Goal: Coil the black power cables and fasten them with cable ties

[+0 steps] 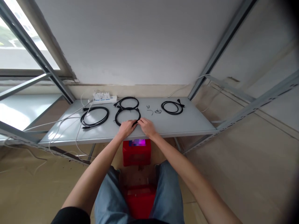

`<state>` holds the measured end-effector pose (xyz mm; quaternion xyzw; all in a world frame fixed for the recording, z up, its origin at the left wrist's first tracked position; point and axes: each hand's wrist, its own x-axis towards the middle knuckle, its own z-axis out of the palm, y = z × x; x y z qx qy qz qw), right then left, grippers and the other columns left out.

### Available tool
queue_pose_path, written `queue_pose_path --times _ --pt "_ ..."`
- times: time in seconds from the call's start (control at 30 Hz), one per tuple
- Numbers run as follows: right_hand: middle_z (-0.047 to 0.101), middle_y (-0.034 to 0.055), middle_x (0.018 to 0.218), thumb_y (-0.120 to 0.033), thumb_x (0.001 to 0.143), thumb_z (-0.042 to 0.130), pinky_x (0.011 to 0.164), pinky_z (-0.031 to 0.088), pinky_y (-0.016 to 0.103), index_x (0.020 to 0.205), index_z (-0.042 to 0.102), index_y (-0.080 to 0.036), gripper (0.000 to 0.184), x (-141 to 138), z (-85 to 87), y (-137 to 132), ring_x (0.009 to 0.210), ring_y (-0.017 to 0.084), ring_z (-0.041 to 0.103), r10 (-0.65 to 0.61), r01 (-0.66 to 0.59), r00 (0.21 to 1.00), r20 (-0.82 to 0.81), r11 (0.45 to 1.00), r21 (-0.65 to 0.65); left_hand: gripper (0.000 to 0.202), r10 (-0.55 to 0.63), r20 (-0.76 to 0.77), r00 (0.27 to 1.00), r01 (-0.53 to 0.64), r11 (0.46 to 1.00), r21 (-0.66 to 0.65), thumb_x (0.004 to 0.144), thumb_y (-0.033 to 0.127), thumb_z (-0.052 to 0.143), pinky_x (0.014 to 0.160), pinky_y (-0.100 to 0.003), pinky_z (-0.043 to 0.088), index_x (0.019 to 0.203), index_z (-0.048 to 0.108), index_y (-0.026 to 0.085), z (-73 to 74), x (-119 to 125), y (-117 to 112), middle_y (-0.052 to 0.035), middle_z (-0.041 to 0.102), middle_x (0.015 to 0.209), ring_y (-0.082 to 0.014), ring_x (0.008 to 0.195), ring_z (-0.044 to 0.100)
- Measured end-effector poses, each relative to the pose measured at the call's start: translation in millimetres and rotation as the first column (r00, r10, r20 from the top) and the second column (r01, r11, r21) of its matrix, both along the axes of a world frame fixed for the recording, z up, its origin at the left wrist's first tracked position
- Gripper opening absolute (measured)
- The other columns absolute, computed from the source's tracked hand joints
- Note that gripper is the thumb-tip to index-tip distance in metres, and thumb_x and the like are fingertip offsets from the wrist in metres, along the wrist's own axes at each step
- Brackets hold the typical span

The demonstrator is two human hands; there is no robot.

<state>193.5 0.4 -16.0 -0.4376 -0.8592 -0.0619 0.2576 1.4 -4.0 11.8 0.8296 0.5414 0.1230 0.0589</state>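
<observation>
The left hand (126, 128) and the right hand (146, 126) meet at the near edge of a black cable wound into a round coil (127, 116), fingers curled down and pinched on the near arc of the loop where the two hands almost touch; how tightly they grip cannot be told. That coil lies flat at the front middle of the pale grey metal shelf board (196, 121). It looks light and limp, a springy rubber-sheathed cord that would likely loosen if lifted by one strand, so the best hold is probably across all the turns together, at the near side where the hands are. Just behind it lies a second smaller black coil (128, 102), to the left a larger black coiled cable (94, 116), to the right, well apart, another black coil (173, 107), with a few thin black wire ties (154, 111) between. A white power strip (104, 97) sits at the back left. Below the shelf stands a red plastic crate (136, 154); its label is blurred and no writing can be read anywhere
</observation>
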Motion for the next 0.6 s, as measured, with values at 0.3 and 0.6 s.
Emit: queue_pose_path --times 0.3,0.6 --pt "0.072 0.0086 0.110 -0.013 0.108 0.048 0.068 0.038 0.032 0.109 0.076 -0.021 0.029 -0.3 10.0 -5.0 0.081 0.019 0.062 -0.039 0.050 0.995 0.090 0.991 -0.122 0.043 0.010 -0.046 0.999 -0.010 1.000 0.010 0.112 0.045 0.039 0.082 -0.034 0.049 0.139 0.067 0.025 -2.5 1.0 -4.0 -0.0131 0.079 0.124 -0.0301 0.107 0.075" --pt "0.071 0.0074 0.112 -0.022 0.112 0.048 0.070 0.038 0.030 0.108 0.074 -0.022 0.026 1.4 13.7 -2.7 0.087 0.019 0.065 -0.040 0.050 0.998 0.054 0.980 -0.193 0.045 0.025 -0.047 0.999 -0.024 0.999 0.030 0.112 0.047 0.040 0.081 -0.035 0.049 0.138 0.070 0.026 -3.3 1.6 -1.2 -0.0121 0.080 0.122 -0.0317 0.108 0.075"
